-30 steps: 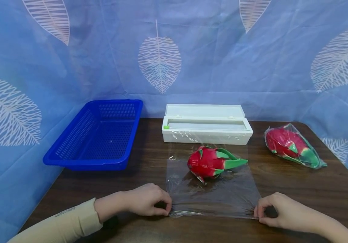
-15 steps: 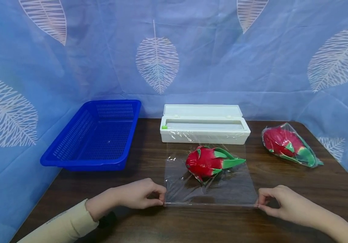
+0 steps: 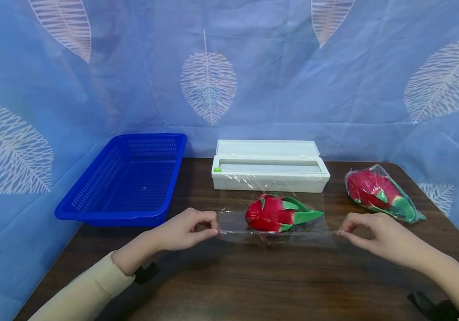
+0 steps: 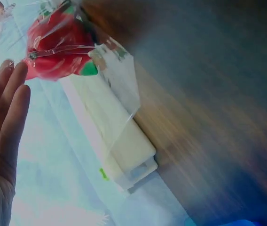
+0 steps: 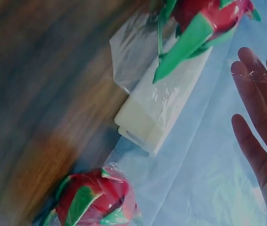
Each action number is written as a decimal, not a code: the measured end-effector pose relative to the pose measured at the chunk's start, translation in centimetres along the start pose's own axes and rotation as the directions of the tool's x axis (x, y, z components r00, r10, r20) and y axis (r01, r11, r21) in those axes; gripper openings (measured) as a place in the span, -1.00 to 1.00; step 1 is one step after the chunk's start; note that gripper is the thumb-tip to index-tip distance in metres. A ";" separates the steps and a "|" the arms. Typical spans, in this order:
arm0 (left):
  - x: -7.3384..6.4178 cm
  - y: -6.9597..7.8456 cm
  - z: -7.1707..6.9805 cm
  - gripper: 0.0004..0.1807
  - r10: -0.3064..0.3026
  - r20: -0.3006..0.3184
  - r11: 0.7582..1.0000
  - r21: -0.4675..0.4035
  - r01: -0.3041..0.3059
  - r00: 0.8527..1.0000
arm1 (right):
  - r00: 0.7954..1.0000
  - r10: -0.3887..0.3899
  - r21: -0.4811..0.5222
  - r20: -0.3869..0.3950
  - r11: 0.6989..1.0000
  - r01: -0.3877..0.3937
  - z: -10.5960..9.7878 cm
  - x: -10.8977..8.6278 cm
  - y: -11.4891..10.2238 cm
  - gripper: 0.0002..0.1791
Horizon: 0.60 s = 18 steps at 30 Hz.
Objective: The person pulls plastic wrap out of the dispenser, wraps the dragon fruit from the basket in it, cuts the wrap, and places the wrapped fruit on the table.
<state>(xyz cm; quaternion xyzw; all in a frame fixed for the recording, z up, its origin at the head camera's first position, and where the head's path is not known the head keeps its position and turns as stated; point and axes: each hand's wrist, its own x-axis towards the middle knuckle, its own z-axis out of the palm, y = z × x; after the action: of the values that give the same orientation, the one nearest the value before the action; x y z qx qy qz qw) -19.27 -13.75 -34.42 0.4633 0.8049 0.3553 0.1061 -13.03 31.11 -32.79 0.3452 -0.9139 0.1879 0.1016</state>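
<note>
A clear sheet of plastic wrap [image 3: 233,218] runs from a white wrap dispenser box [image 3: 269,182] toward me. On the sheet lies a red and green dragon fruit [image 3: 269,214], its leaf tips pointing right. My left hand [image 3: 187,229] pinches the sheet's near left corner, and my right hand [image 3: 374,234] pinches the near right corner. The near edge is stretched between them, raised and overlapping the fruit's lower side in the head view. In the left wrist view, film glints across the dragon fruit [image 4: 58,42] beside the left hand [image 4: 4,122].
A blue slotted basket [image 3: 113,217] stands at the back left. At the back right rests a second dragon fruit [image 3: 379,191], wrapped in film. The dispenser's lid [image 3: 267,147] is up, with a green slider [image 3: 217,169] at its left end. A blue leaf-print cloth hangs behind the table.
Both hands have moved away from me and upward, still pinching the corners. The wrap's near edge has lifted and come back toward the dragon fruit, which stays in place.
</note>
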 end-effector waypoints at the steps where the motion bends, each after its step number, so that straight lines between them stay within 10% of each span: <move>1: 0.2 0.0 -0.1 -0.90 0.000 -0.017 1.000 0.001 0.000 1.000 | 1.000 0.002 -0.002 -0.010 1.000 -0.002 -0.1 0.2 0.1 -0.60; 11: 2.3 -0.7 -0.8 -0.95 -0.019 -0.187 0.997 0.064 0.031 0.982 | 0.986 -0.059 -0.041 -0.156 0.998 0.053 0.4 2.5 2.2 -0.53; 15: 3.6 -0.7 -0.5 -0.94 -0.139 -0.234 0.987 -0.114 0.115 0.962 | 0.989 0.071 0.045 -0.126 0.997 -0.066 0.8 3.6 2.6 -0.69; 18: 4.6 -1.0 0.0 -0.89 -0.246 -0.247 0.927 -0.342 0.154 0.937 | 0.974 0.216 0.189 -0.063 0.961 -0.201 1.2 4.4 2.7 -0.84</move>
<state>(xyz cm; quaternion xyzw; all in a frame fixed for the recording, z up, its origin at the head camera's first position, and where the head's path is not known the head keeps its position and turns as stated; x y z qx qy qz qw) -22.50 -10.26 -34.34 0.2986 0.7875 0.5302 0.0980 -18.23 29.87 -33.24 0.2466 -0.9192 0.2943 0.0872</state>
